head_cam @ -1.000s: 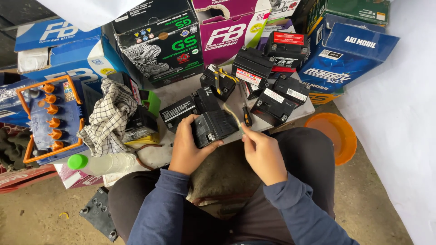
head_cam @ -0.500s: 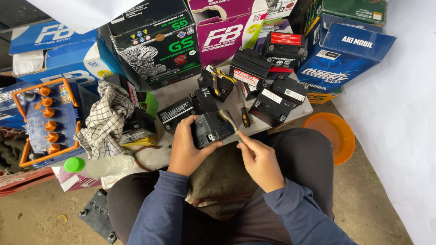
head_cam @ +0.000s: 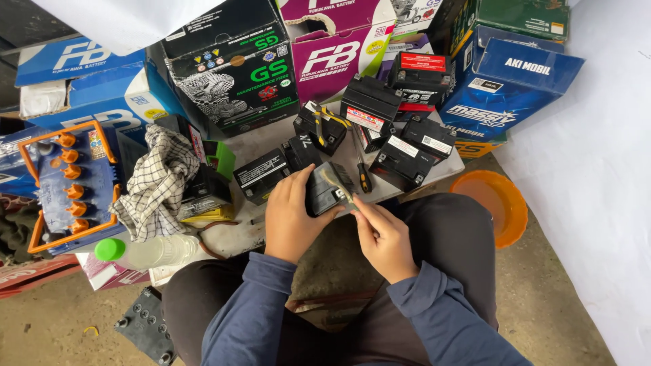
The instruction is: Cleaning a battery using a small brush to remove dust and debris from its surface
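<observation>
Crowded table (head_cam: 271,135), little free room. Back edge is walled by battery cartons: black and green box (head_cam: 230,68), magenta box (head_cam: 339,54), blue box (head_cam: 502,88) at right. More small black batteries (head_cam: 400,142) are stacked behind and right of my work, close together. A yellow-handled screwdriver (head_cam: 364,173) lies just beside the battery I hold, on its right. Pliers (head_cam: 325,116) rest on a battery further back. Left side is filled by a checkered cloth (head_cam: 159,179), a blue battery with orange caps (head_cam: 64,183) and a plastic bottle with a green cap (head_cam: 146,251) lying down. Only open room is the near table edge by my knees and the floor at right, where an orange bowl (head_cam: 498,203) sits, well apart.

My left hand (head_cam: 291,217) is wrapped around the left side of a small black battery (head_cam: 325,190), fingers closed on it, holding it tilted at the near edge of the table, above my lap. My right hand (head_cam: 383,234) is pinched shut on a thin brush (head_cam: 337,183); its tip lies on the battery's top face. My two hands are near each other, just not touching. Blue sleeves cover both wrists.
</observation>
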